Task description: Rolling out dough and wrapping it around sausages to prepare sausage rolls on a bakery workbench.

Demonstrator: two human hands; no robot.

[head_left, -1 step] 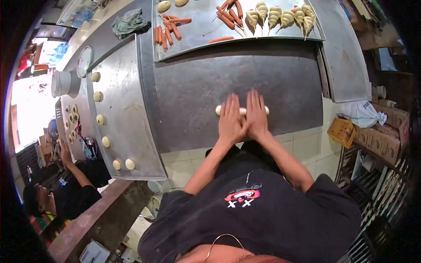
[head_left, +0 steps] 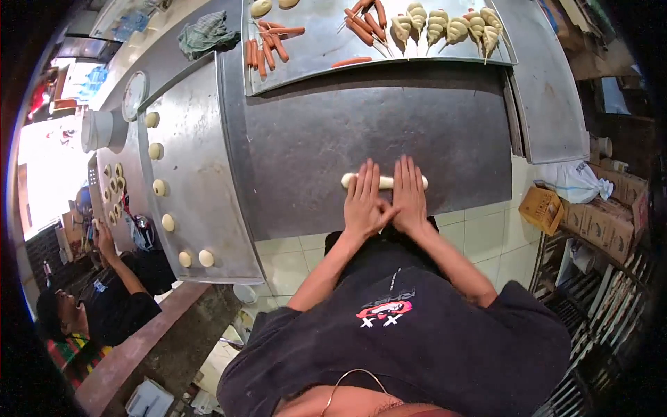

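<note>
A short pale dough rope [head_left: 385, 183] lies crosswise on the dark worktop [head_left: 313, 139], its rounded ends showing beyond both hands. My left hand [head_left: 363, 205] rests flat over its left part, fingers stretched out and pointing away from me. Over the right part lies my right hand [head_left: 410, 198], also flat with extended fingers. The thumbs meet or cross between the hands, just below the rope. Neither hand grasps the dough; both press on it from above.
On the far metal tray [head_left: 306, 78] are sausages on sticks [head_left: 267, 48] and several dough-wrapped sausages [head_left: 436, 26]. A left tray [head_left: 198, 160] bears dough balls [head_left: 159, 187]. Another person [head_left: 111, 299] works at far left. At right are a yellow crate [head_left: 541, 210] and cardboard boxes [head_left: 604, 222].
Both flat hands have shifted slightly toward me, and the dough rope beneath them has rolled a little the same way.
</note>
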